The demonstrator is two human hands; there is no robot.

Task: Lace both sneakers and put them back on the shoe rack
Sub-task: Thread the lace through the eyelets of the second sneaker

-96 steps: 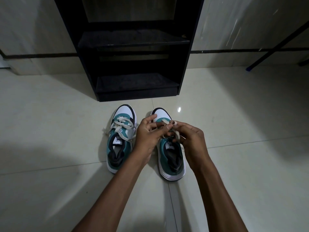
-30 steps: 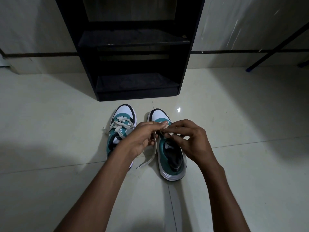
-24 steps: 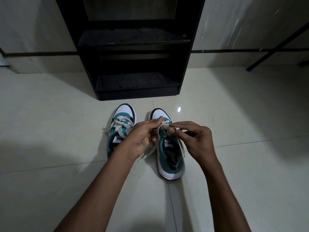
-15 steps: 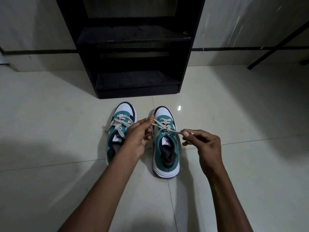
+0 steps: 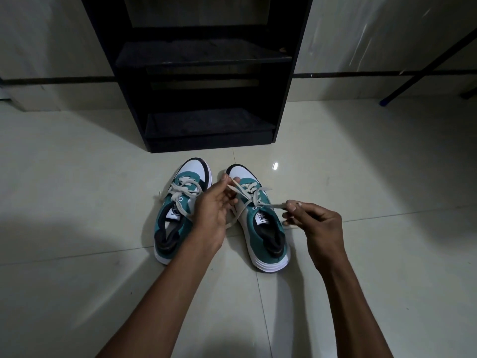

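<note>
- 2 teal and white sneakers are sitting side by side on the pale tiled floor point(image 5: 77, 202), toes pointing to 12 o'clock toward the black shoe rack point(image 5: 206, 73).
- The left sneaker point(image 5: 178, 210) is lying just at 9 o'clock of the left hand, its lace already crossed and bunched over the tongue.
- The right sneaker point(image 5: 260, 223) is resting between the 2 hands, its heel edge pointing to 6 o'clock, a narrow strip of floor parting it from the other shoe.
- The left hand point(image 5: 214, 213) is pinching 1 end of the cream lace point(image 5: 251, 195) between thumb and fingertips, at 9 o'clock of that shoe's toe.
- The right hand point(image 5: 317, 223) is pinching the other end of the lace narrowly and drawing it out flat toward 3 o'clock, past the shoe's outer edge.
- The rack's bottom shelf point(image 5: 209, 122) is lying open at 12 o'clock, its front edge standing near the toes with a short band of bare tile between.
- Wide bare floor is stretching out at 3 o'clock and 9 o'clock of the shoes.
- A dark slanted pole point(image 5: 426, 60) with a blue foot is touching the floor far off at 2 o'clock, well apart from the hands.
</note>
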